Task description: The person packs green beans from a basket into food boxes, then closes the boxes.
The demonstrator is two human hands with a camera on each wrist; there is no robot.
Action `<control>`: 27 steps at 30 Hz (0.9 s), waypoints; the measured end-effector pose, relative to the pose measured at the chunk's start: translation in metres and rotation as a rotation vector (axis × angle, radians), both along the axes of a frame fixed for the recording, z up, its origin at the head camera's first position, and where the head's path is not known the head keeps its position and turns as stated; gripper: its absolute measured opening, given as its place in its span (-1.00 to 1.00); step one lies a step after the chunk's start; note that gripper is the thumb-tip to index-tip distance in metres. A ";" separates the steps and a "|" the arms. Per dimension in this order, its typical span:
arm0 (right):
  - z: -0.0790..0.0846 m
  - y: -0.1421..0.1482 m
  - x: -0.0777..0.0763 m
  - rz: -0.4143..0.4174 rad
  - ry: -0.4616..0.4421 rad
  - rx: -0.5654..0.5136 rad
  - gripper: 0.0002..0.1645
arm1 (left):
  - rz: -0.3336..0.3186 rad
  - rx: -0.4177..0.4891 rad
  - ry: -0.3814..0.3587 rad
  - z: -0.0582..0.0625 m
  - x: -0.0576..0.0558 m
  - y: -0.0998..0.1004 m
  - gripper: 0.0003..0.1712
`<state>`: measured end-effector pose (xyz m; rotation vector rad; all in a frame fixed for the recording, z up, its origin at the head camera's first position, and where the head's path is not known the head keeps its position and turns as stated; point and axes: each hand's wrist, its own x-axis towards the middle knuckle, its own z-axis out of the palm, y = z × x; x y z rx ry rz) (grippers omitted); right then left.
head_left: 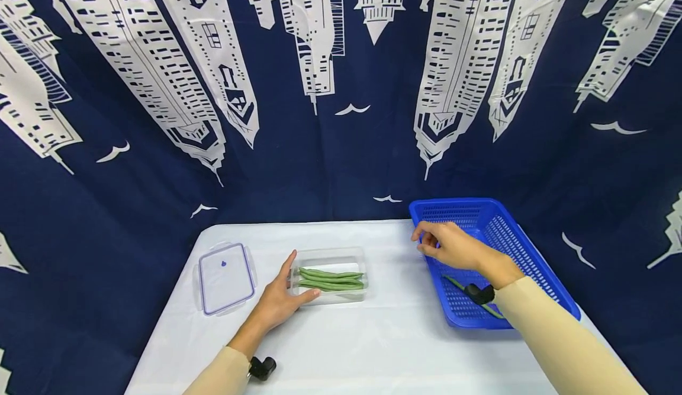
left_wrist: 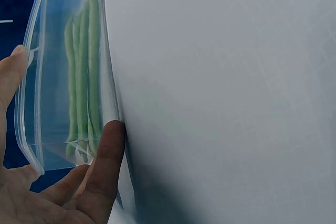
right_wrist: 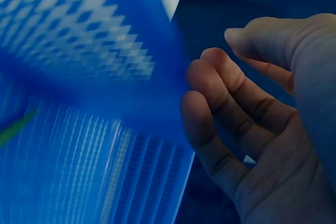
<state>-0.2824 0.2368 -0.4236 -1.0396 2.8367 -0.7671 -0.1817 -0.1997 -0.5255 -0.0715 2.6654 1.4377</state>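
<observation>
My left hand point(head_left: 278, 301) grips the left end of a clear plastic food container point(head_left: 326, 256), its thumb at the near side and fingers at the far left corner. Several green beans point(head_left: 331, 286) lie lengthwise inside it; the left wrist view shows the beans point(left_wrist: 84, 77) through the wall. Over the left rim of a blue plastic basket point(head_left: 533, 257) hovers my right hand point(head_left: 453, 246), fingers loosely bent and holding nothing. A green bean point(head_left: 491, 310) rests on the basket's floor, partly hidden by the right wrist's camera.
A clear lid point(head_left: 226, 279) with a bluish-purple seal lies left of the container on the white table point(head_left: 389, 347). Dark blue cloth point(head_left: 319, 176) with white buildings and birds hangs behind the table.
</observation>
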 end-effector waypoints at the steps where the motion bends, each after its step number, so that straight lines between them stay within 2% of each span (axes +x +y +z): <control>1: -0.001 0.006 -0.001 -0.014 -0.003 0.003 -0.80 | 0.002 0.003 -0.002 0.000 0.000 -0.001 0.42; 5: -0.007 0.031 -0.006 -0.049 -0.031 0.027 -0.76 | -0.002 0.010 0.013 -0.002 0.001 -0.004 0.42; 13: -0.028 0.069 -0.007 -0.059 -0.229 0.101 -0.56 | -0.011 0.012 0.016 -0.005 0.000 -0.003 0.42; 19: -0.049 0.083 -0.008 -0.065 -0.359 0.158 -0.40 | -0.010 -0.007 0.015 -0.004 -0.001 -0.001 0.42; 24: -0.058 0.085 -0.007 -0.077 -0.453 0.136 -0.33 | -0.006 -0.006 0.016 -0.005 -0.001 -0.001 0.41; 27: -0.062 0.083 -0.007 -0.093 -0.479 0.130 -0.28 | -0.004 -0.005 0.015 -0.004 -0.001 -0.001 0.42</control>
